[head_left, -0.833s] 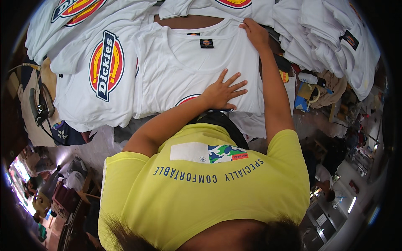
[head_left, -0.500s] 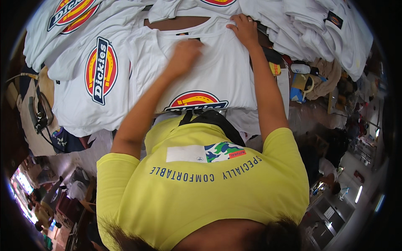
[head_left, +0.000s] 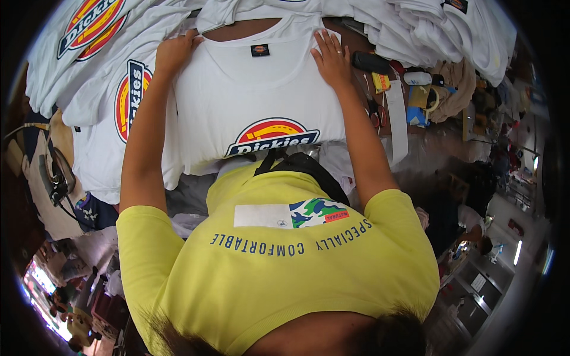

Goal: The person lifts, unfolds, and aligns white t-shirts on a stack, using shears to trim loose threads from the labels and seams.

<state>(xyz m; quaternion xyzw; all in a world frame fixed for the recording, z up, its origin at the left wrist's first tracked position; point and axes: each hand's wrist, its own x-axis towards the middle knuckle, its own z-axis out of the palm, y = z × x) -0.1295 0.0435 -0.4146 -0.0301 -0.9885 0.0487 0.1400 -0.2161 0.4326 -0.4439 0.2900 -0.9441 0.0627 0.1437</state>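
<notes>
A white T-shirt (head_left: 255, 83) lies spread in front of me, its neck opening away from me. It has a small dark neck label (head_left: 259, 50) and a red, yellow and navy print (head_left: 274, 135) near my waist. My left hand (head_left: 176, 52) rests on the far left shoulder of the shirt, fingers apart and slightly bent, thumb side toward the neckline. On the far right shoulder my right hand (head_left: 333, 60) lies flat, fingers spread, a ring on one finger. Both palms are hidden.
More printed white shirts (head_left: 95, 89) overlap on the left, and a folded white pile (head_left: 409, 29) sits far right. Right of the shirt are red-handled scissors (head_left: 376, 111), a dark case (head_left: 370, 62), a white strip (head_left: 396, 121) and a tape roll (head_left: 435, 99). A corded iron (head_left: 56, 178) stands far left.
My left hand has moved from the neckline out to the left shoulder, uncovering the neck label. My right hand has shifted slightly left and nearer. The shirt now lies flatter, its right edge drawn inward.
</notes>
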